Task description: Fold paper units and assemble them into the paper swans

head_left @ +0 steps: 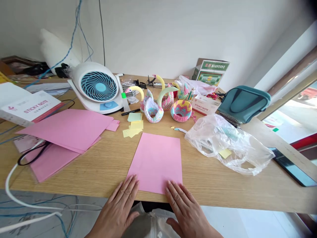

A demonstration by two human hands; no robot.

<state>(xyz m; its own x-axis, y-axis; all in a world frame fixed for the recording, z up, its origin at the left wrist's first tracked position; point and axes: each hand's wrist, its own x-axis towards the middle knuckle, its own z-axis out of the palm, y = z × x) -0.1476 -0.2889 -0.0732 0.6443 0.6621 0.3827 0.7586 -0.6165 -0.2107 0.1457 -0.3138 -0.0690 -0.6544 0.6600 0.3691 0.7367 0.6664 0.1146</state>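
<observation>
A single sheet of pink paper (157, 160) lies flat on the wooden table (104, 172), close to its front edge. My left hand (122, 203) rests with its fingertips on the sheet's near left corner. On the near right corner lie the fingers of my right hand (183, 205). Both hands are flat with fingers stretched out, and neither grips anything. Just beyond the sheet's far left corner are yellow sticky notes (133, 128) and a small stack of pale green notes (134, 117).
Folded-paper swans (153, 112) and a paper bowl (181, 110) stand behind the sheet. More pink paper (71, 127), a fan (99, 86) and a sticky note box (32, 107) are at left. A clear plastic bag (223, 142), a teal bag (244, 104) and a phone (293, 167) lie right.
</observation>
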